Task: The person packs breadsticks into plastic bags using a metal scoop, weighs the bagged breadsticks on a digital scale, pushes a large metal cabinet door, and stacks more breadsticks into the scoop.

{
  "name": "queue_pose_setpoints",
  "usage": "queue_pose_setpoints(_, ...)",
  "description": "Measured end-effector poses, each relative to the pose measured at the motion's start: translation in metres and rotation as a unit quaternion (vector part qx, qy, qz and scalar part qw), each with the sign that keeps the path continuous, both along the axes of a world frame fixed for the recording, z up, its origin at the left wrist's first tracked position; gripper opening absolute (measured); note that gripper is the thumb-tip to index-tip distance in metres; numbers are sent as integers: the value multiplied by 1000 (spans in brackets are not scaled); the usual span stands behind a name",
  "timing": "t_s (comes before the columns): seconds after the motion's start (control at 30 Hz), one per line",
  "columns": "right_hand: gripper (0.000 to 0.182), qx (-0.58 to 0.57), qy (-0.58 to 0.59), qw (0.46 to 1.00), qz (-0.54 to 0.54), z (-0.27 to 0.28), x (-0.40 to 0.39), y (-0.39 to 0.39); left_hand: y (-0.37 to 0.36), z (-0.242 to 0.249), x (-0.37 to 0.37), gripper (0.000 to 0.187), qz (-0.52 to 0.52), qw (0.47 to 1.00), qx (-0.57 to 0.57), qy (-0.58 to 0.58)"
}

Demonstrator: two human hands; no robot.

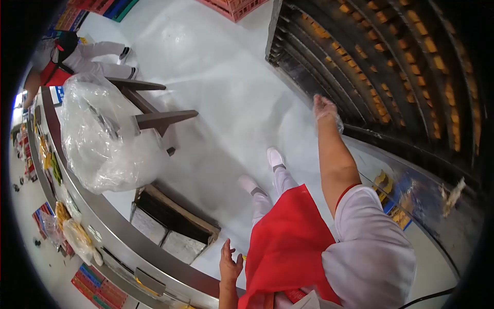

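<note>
My right hand point(325, 109), in a clear plastic glove, is stretched out at the near edge of a dark rack point(296, 77). Its fingers are loosely bent, and nothing shows in them; whether they touch the rack is hard to tell. Long rows of small golden-brown baked pieces point(378, 103) lie on the rack's dark trays point(355, 77). Lower down, my left hand point(230, 262) hangs beside the steel table edge point(200, 280), thumb apart from the fingers, holding nothing.
A large clear plastic bag point(103, 139) bulges over the table at left, near a brown stool-like frame point(164, 119). Metal containers point(180, 247) stand under the table. Another person point(77, 56) is at the upper left. Pink crates point(234, 7) stand at the top. Bagged goods point(77, 239) lie on the table.
</note>
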State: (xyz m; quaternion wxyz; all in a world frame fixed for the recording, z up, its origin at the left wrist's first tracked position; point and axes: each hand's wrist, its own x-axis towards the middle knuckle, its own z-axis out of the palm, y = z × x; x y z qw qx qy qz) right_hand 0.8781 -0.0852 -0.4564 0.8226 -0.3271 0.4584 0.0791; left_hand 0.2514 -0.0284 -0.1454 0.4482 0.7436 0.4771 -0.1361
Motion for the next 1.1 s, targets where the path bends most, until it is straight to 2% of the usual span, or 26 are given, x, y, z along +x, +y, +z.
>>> queue_pose_setpoints(0.03, 32, 0, 7, 1000, 5, -6, 10, -3, 0, -4, 4, 83, -6, 1000, -3, -11)
queue_pose_setpoints(0.1, 29, 49, -27, 997, -60, -13, 25, -6, 1, -9, 7, 83, 29, 999, -23, 12)
queue_pose_setpoints(0.13, 29, 50, -23, 997, -58, -9, 30, -2, 2, -13, 5, 84, 65, 997, -41, 13)
queue_pose_setpoints(0.2, 32, 123, -160, 973, -116, -1, 36, 5, 5, -19, 2, 84, 105, 993, -60, 15)
queue_pose_setpoints(0.23, 32, 123, -156, 973, -113, -19, 40, 2, 9, -19, -1, 85, 103, 992, -60, 32)
queue_pose_setpoints(0.27, 34, 59, -118, 987, -94, -34, 46, 0, 11, -20, -5, 85, 102, 992, -59, 49)
queue_pose_setpoints(0.37, 39, 22, -33, 997, -60, -69, 38, -18, 10, -24, -27, 86, 112, 992, -41, 50)
queue_pose_setpoints(0.43, 34, 47, 7, 998, -41, -67, 14, -23, 10, -24, -29, 86, 114, 991, -49, 52)
queue_pose_setpoints(0.53, 41, 66, -34, 997, 23, -94, -47, -31, 12, -21, -24, 86, 111, 991, -58, 42)
queue_pose_setpoints(0.63, 43, 70, -32, 997, 20, -51, -141, -1, 17, -13, -17, 86, 108, 993, -37, 8)
queue_pose_setpoints(0.73, 45, 25, 33, 996, 80, -25, -216, -4, 19, -3, -21, 85, 128, 991, -25, -26)
queue_pose_setpoints(0.8, 31, 22, 36, 993, 111, -18, -257, -19, 18, 2, -33, 85, 103, 994, 3, -47)
queue_pose_setpoints(0.83, 18, 29, 33, 992, 120, -17, -275, -27, 19, 6, -38, 85, 111, 992, 8, -55)
queue_pose_setpoints(0.9, 11, 90, 31, 991, 96, -35, -294, -55, 19, 14, -49, 85, 115, 991, 22, -59)
queue_pose_setpoints(1.07, 12, 25, 58, 975, 214, 93, -305, -54, 19, 35, -77, 85, 103, 990, 59, -73)
queue_pose_setpoints(1.1, 14, 23, 64, 966, 250, 108, -299, -59, 19, 39, -81, 85, 127, 986, 69, -78)
